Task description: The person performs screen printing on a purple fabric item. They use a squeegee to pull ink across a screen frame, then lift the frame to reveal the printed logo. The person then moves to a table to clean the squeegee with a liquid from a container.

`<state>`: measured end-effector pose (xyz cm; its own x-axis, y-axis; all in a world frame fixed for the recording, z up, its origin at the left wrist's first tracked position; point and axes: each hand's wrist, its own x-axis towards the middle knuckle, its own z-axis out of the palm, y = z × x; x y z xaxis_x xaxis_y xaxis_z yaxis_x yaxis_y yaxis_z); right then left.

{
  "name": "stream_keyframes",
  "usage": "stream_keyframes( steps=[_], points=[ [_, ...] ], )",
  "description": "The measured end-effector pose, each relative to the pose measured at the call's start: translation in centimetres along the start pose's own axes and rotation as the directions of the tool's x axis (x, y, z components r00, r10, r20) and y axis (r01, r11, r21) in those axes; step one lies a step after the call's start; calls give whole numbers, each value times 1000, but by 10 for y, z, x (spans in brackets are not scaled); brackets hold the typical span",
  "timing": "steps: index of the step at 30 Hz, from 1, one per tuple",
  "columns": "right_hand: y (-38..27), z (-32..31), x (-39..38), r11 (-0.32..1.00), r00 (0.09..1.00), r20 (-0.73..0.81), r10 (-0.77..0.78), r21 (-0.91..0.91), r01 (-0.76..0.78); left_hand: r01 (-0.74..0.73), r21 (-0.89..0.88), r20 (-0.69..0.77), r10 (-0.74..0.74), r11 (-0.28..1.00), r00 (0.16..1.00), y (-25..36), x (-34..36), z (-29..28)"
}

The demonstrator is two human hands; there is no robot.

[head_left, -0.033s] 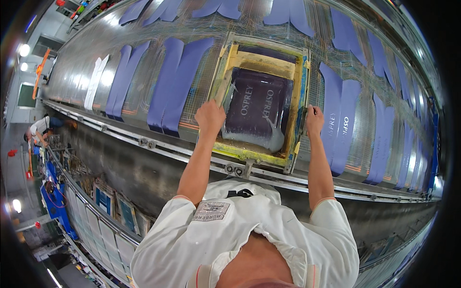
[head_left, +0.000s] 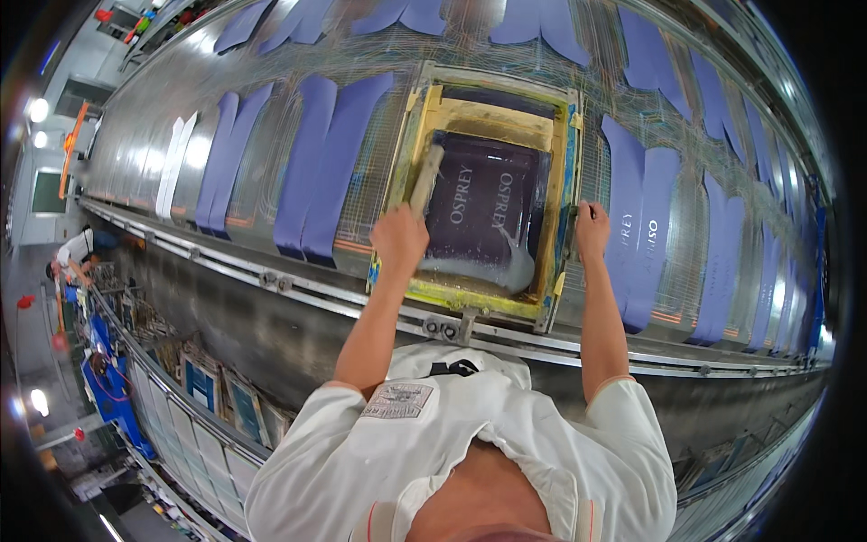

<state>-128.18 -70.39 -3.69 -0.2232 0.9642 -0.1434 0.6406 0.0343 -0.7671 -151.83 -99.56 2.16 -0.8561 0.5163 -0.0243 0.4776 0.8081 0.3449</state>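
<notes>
A screen-printing frame (head_left: 562,287) with yellow-taped edges lies on the long table before me. Inside it is a dark mesh area (head_left: 479,203) with two pale lettered patterns, and wet, whitish ink pools along its near side. My left hand (head_left: 399,240) is closed around the near end of a pale squeegee (head_left: 427,179), which stretches away from me along the mesh's left side. At the frame's right side, my right hand (head_left: 592,233) is curled round the edge, where a small dark part shows by the fingers. The fingertips of both hands are partly hidden.
Paired purple panels (head_left: 330,163) lie along the table on both sides; some at right (head_left: 639,235) bear pale lettering. A metal rail (head_left: 361,304) runs along the near edge. Framed screens (head_left: 200,381) stand in a rack at lower left. Another person (head_left: 74,255) bends at far left.
My left hand has come slightly nearer to me and to the right with the squeegee, which now sits further inside the frame. My right hand stays put.
</notes>
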Motion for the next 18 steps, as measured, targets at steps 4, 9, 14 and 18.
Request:
stream_keyframes(
  steps=[4,9,14,18],
  points=[
    [-23,-19,-20,946,994,99,-35,-319,65,-85,-77,215,100,993,972,6,-45,-19],
    [-144,-18,-37,861,725,478,-497,163,482,-439,-233,190,483,868,855,6,16,-31],
    [-206,26,19,615,507,776,-375,-201,763,-557,-253,366,611,791,702,55,151,-36],
    [-207,56,40,554,594,739,-317,-365,749,-590,-231,299,633,774,714,60,187,-15]
  ],
)
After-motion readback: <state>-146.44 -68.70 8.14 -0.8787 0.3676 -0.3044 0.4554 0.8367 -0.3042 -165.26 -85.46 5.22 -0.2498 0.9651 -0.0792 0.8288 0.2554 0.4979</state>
